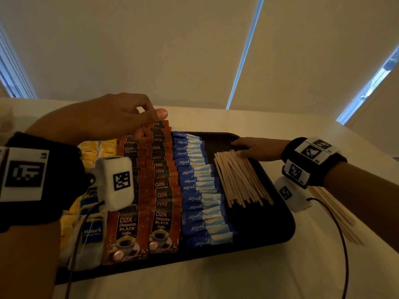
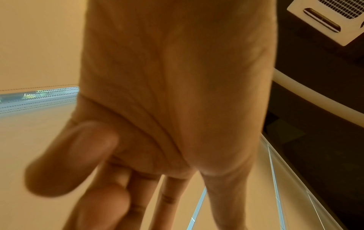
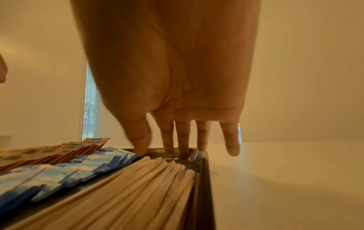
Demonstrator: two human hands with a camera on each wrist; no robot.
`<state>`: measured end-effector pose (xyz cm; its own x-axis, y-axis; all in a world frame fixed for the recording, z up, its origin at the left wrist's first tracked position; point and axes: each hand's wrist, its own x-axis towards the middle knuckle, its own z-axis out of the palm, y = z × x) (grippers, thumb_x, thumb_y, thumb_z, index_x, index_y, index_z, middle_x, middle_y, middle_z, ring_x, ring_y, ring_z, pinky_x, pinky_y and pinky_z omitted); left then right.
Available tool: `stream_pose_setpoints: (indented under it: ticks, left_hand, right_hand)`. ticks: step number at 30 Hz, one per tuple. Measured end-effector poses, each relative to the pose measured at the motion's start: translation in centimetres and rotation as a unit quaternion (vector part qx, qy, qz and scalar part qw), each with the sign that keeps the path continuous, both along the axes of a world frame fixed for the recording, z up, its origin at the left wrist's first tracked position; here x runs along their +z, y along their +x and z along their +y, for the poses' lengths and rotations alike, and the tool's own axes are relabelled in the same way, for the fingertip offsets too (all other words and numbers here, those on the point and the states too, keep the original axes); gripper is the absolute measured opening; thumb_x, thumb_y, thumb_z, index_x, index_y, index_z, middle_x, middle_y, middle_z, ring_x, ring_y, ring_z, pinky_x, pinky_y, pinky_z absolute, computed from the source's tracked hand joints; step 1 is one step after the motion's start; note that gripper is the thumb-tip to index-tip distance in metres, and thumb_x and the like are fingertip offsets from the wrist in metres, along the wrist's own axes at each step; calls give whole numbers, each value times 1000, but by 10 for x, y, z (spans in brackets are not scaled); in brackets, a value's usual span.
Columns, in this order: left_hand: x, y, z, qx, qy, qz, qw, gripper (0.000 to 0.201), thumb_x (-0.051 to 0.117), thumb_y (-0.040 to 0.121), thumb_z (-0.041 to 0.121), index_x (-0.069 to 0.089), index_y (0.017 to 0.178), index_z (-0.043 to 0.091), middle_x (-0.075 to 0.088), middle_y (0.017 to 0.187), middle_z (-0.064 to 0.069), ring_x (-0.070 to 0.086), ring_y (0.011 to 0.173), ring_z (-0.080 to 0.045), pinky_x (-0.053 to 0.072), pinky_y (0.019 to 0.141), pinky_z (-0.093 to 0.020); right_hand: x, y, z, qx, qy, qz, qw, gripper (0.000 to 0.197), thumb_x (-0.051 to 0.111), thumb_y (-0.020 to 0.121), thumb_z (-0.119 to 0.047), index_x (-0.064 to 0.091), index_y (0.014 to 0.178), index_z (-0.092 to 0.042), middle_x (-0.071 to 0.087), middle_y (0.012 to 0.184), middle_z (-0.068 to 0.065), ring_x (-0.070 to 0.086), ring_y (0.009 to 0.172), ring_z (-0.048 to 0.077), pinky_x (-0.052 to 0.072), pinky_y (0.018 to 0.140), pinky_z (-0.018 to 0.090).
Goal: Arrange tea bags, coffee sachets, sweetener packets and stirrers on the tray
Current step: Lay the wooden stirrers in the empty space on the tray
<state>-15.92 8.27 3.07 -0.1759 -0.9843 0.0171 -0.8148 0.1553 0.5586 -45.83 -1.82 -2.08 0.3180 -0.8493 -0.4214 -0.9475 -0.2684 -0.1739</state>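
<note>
A black tray (image 1: 259,229) carries four rows. From left they are tea bags (image 1: 92,231), brown coffee sachets (image 1: 159,184), blue sweetener packets (image 1: 198,186) and wooden stirrers (image 1: 239,180). My left hand (image 1: 149,119) hovers at the far end of the coffee rows, fingertips down on the top sachets; its fingers are straight and hold nothing in the left wrist view (image 2: 167,109). My right hand (image 1: 248,145) lies flat at the far end of the stirrers. In the right wrist view its fingers (image 3: 183,140) are straight, with the tips on the tray floor beyond the stirrers (image 3: 138,194).
More loose stirrers (image 1: 336,214) lie on the white table right of the tray, under my right wrist. A dark cable (image 1: 343,244) loops down from the right wrist camera. Pale blinds hang behind the table. Blurred pale objects (image 1: 5,119) stand at the far left.
</note>
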Motion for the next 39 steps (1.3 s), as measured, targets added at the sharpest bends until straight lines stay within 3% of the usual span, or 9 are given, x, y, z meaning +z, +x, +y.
stream_pose_setpoints:
  ticks: [3, 6, 10, 14, 16, 20, 24, 31, 39]
  left_hand:
    - [0, -2, 0, 4, 3, 0, 1000, 74, 29, 55, 90, 53, 93, 31, 66, 60, 16, 56, 47, 6, 36, 54, -26]
    - [0, -3, 0, 13, 4, 6, 1000, 65, 35, 67, 84, 54, 95, 28, 65, 58, 15, 55, 46, 5, 35, 55, -26]
    - [0, -2, 1, 4, 3, 4, 1000, 75, 29, 51, 87, 54, 94, 30, 66, 60, 15, 56, 47, 5, 35, 53, -26]
    - [0, -1, 0, 5, 2, 17, 1000, 75, 34, 56, 89, 55, 94, 28, 66, 58, 11, 53, 43, 4, 34, 52, -26]
    - [-1, 1, -1, 5, 1, 18, 1000, 76, 34, 55, 90, 56, 94, 28, 66, 59, 9, 52, 41, 3, 34, 50, -25]
    - [-2, 4, -3, -7, -1, 14, 1000, 83, 31, 43, 96, 55, 91, 32, 68, 62, 9, 52, 40, 2, 36, 47, -23]
    - [-2, 5, -5, -14, 1, 8, 1000, 88, 30, 40, 98, 55, 92, 32, 67, 61, 8, 52, 40, 1, 36, 48, -24]
    - [-2, 4, -4, -16, 1, 6, 1000, 95, 28, 34, 101, 55, 95, 33, 68, 63, 8, 53, 41, 1, 36, 49, -25]
    - [-2, 6, -5, -11, -1, 15, 1000, 103, 31, 27, 103, 56, 95, 30, 68, 63, 7, 55, 41, -2, 37, 45, -23]
  right_hand:
    - [-1, 2, 5, 29, 29, 16, 999, 67, 47, 93, -45, 20, 148, -18, 25, 153, 3, 29, 137, 19, 25, 106, 28]
    - [-2, 4, 4, 33, 34, 26, 999, 70, 52, 91, -45, 22, 148, -17, 30, 150, 3, 35, 132, 19, 28, 103, 27]
    - [-6, 2, -1, 32, 6, 19, 999, 70, 55, 90, -44, 24, 147, -17, 31, 150, 4, 35, 133, 20, 29, 105, 29]
    - [-1, -2, 1, 45, 1, 3, 999, 81, 58, 85, -49, 16, 149, -22, 22, 155, 0, 28, 138, 18, 25, 109, 30]
    - [5, -4, 7, 65, 34, 3, 997, 96, 67, 76, -51, 10, 150, -27, 12, 158, -3, 21, 140, 16, 21, 112, 31]
    - [11, -9, 31, 118, 72, 54, 989, 121, 78, 64, -48, -6, 149, -34, -16, 157, -9, -11, 144, 16, 0, 118, 43]
    - [8, -18, 51, 158, 82, 133, 975, 134, 80, 59, -53, -20, 146, -34, -27, 153, -11, -22, 141, 12, -5, 117, 42]
    - [7, -22, 51, 146, 56, 122, 980, 127, 78, 67, -48, -19, 147, -28, -20, 156, -8, -13, 143, 11, 0, 115, 32]
    - [2, -22, 48, 116, 61, 109, 985, 118, 75, 71, -48, -12, 149, -27, -10, 158, -4, 1, 145, 17, 9, 117, 35]
